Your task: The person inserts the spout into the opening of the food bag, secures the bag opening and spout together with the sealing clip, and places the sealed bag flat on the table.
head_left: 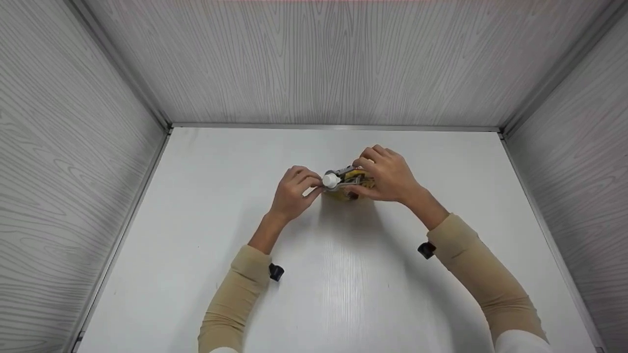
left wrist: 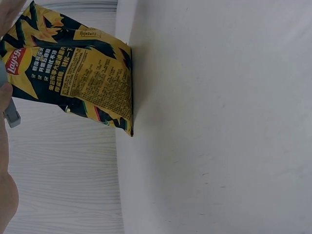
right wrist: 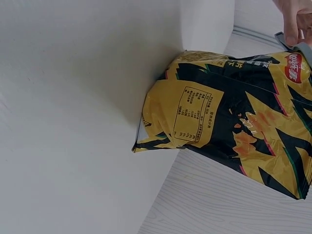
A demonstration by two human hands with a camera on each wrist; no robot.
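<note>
A yellow and dark-green Lay's chip bag (left wrist: 92,73) stands upright on the table, its printed back and side visible in the wrist views. Across its top sits a grey bag clip (right wrist: 306,48) with a white round cap (head_left: 331,180). In the head view the two clip arms spread apart toward the right, with the bag's top between them. My left hand (head_left: 294,192) pinches the clip's end beside the cap. My right hand (head_left: 390,175) spans the other end, thumb and fingers on opposite sides of the clip arms. Its fingertips are partly hidden.
The white table (head_left: 245,147) surrounds the bag on every side. Grey wood-grain panels (head_left: 314,63) rise at the back, left and right. A small black camera is worn at each wrist.
</note>
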